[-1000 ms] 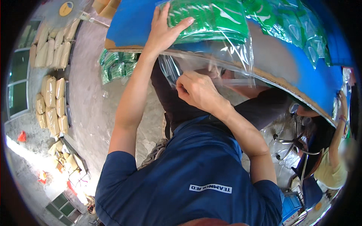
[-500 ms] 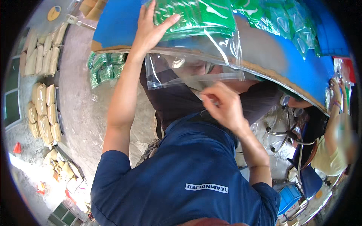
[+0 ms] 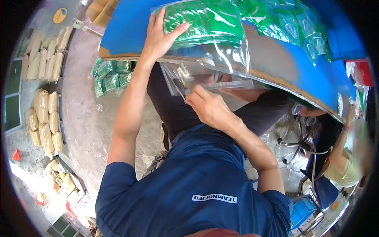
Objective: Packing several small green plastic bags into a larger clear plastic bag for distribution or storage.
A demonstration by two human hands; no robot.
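A clear plastic bag lies on the blue table, green packets packed inside it. Its loose end hangs over the table's near edge, above my lap. My left hand rests flat on the left part of the bag and packets, thumb and fingers spread. Below the table edge, my right hand is closed, its fingertips pinching the lower left edge of the hanging clear plastic. That edge is pulled into folds beside my fingers.
The blue tabletop has a worn brown edge. More green packets lie at its far right, and others on the floor at left. Tan sacks are stacked farther left. A co-worker sits at right near a chair base.
My right hand has moved left and slightly forward and now pinches the bag's hanging edge. The plastic there has shifted and folded. My left hand stays on the packets.
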